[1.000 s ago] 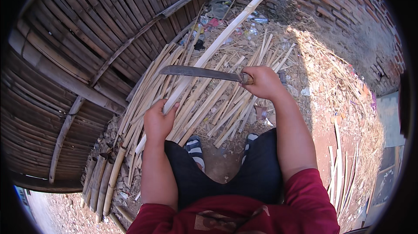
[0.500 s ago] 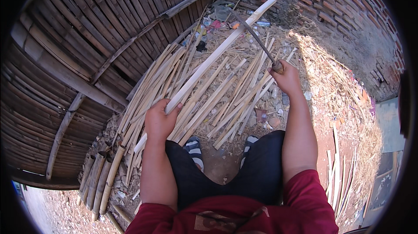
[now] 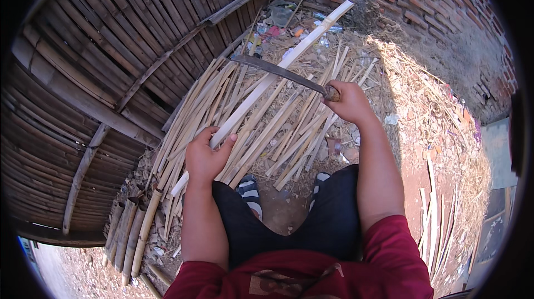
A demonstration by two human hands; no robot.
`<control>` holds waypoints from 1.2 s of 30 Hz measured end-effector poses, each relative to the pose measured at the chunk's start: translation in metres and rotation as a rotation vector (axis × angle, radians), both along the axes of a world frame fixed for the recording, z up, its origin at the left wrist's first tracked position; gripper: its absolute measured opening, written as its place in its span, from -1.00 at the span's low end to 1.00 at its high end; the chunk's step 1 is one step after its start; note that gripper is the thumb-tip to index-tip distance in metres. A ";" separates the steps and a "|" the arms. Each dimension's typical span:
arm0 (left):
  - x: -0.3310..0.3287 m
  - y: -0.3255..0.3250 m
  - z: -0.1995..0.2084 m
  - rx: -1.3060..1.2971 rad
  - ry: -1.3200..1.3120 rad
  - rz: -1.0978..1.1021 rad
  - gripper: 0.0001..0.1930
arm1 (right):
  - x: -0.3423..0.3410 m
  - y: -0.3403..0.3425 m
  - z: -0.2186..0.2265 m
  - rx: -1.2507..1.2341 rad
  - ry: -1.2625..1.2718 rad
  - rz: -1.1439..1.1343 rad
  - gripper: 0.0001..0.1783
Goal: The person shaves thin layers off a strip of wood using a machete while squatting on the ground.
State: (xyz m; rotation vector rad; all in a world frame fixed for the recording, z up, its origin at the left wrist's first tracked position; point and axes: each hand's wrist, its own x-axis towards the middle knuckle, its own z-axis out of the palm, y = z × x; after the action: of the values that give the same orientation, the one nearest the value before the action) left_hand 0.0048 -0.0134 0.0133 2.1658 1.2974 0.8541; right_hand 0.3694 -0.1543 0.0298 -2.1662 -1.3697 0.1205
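**Splitting a bamboo strip with a curved blade**

The left hand [image 3: 204, 157] is gripping the near end of one long pale bamboo strip [image 3: 278, 73], fingers curled around it and thumb pressing on top. The strip is slanting away over the heap of split bamboo slats [image 3: 289, 126] toward the brick wall [image 3: 423, 4]. The right hand [image 3: 347, 101] is closing all its fingers tightly around the handle of one curved machete [image 3: 278, 71], whose blade is lying across the strip's middle. Judged from this, a cut is being lined up; the next stroke is calling for a steady hold and a blade path well clear of the left thumb. Countable: one machete, one held strip, two striped sandals [image 3: 249, 192]; the slats are too many to count.
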 end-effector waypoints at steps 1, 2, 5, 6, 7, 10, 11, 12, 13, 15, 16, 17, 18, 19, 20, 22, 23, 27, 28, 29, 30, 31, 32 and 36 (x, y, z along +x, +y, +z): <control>0.000 0.000 0.000 -0.005 -0.011 -0.006 -0.44 | 0.003 -0.003 0.002 0.017 0.021 -0.068 -0.53; -0.001 0.000 0.000 -0.010 -0.022 -0.011 -0.45 | 0.009 -0.006 0.003 0.034 0.042 -0.135 -0.51; 0.001 0.000 0.000 0.006 -0.042 -0.011 -0.53 | 0.029 -0.012 -0.005 0.064 0.010 -0.245 -0.49; 0.000 0.001 0.000 0.024 -0.036 -0.019 -0.56 | 0.029 -0.012 -0.004 0.064 0.023 -0.284 -0.49; -0.001 0.001 0.000 0.042 -0.031 -0.028 -0.59 | 0.028 -0.011 -0.003 0.064 0.049 -0.279 -0.49; 0.000 -0.001 0.003 0.054 -0.020 -0.023 -0.65 | 0.022 -0.008 -0.006 0.083 0.047 -0.159 -0.50; 0.001 -0.002 0.003 0.051 -0.018 -0.017 -0.66 | 0.019 -0.008 -0.006 0.029 0.040 -0.089 -0.50; 0.000 -0.002 0.002 0.053 -0.012 -0.009 -0.66 | 0.013 -0.005 -0.001 -0.023 0.034 -0.015 -0.51; -0.001 0.000 0.001 0.057 -0.005 0.001 -0.66 | 0.006 -0.002 0.004 -0.072 0.029 0.059 -0.51; -0.001 0.000 0.001 0.074 0.003 0.011 -0.65 | -0.013 0.002 0.012 -0.101 0.013 0.103 -0.52; -0.002 -0.001 0.003 0.086 0.003 0.013 -0.65 | -0.019 0.003 0.016 -0.116 0.004 0.125 -0.53; -0.002 -0.002 0.004 0.099 0.004 0.015 -0.64 | -0.021 0.003 0.018 -0.131 -0.001 0.113 -0.53; -0.001 -0.002 0.004 0.122 0.004 0.017 -0.64 | -0.018 0.002 0.017 -0.109 0.010 0.098 -0.53; -0.001 -0.003 0.004 0.144 0.004 0.020 -0.64 | -0.011 -0.001 0.014 -0.086 0.022 0.085 -0.53; -0.001 -0.003 0.005 0.167 0.004 0.024 -0.63 | -0.004 -0.003 0.010 -0.062 0.034 0.072 -0.53; -0.001 -0.001 0.002 0.220 0.000 0.016 -0.63 | 0.011 -0.007 0.002 0.010 0.058 -0.043 -0.51; -0.001 -0.001 0.002 0.247 -0.002 0.014 -0.63 | 0.018 -0.009 -0.003 0.048 0.071 -0.099 -0.51; 0.001 -0.001 0.001 0.250 0.039 0.013 -0.61 | 0.029 -0.014 -0.006 0.099 0.062 -0.226 -0.49; 0.002 -0.001 0.001 0.248 0.042 0.011 -0.60 | 0.028 -0.012 -0.007 0.089 0.079 -0.186 -0.50; 0.003 -0.001 0.001 0.246 0.046 0.009 -0.59 | 0.029 -0.010 -0.009 0.079 0.095 -0.147 -0.50; 0.003 -0.001 -0.001 0.249 0.044 0.006 -0.59 | 0.028 -0.010 -0.011 0.068 0.113 -0.112 -0.50; 0.002 -0.001 -0.003 0.253 0.043 0.007 -0.59 | 0.018 -0.007 -0.005 0.013 0.091 -0.054 -0.50; 0.001 -0.001 -0.004 0.257 0.042 0.007 -0.59 | 0.008 -0.004 0.003 -0.042 0.068 0.002 -0.50; 0.002 -0.001 -0.003 0.252 0.058 0.005 -0.60 | -0.021 0.007 0.005 -0.105 -0.053 0.159 -0.50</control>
State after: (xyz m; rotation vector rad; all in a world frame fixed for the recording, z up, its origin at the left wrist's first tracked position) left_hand 0.0070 -0.0142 0.0108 2.3968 1.2824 1.0110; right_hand 0.3486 -0.1475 0.0352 -2.1570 -1.5977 0.2014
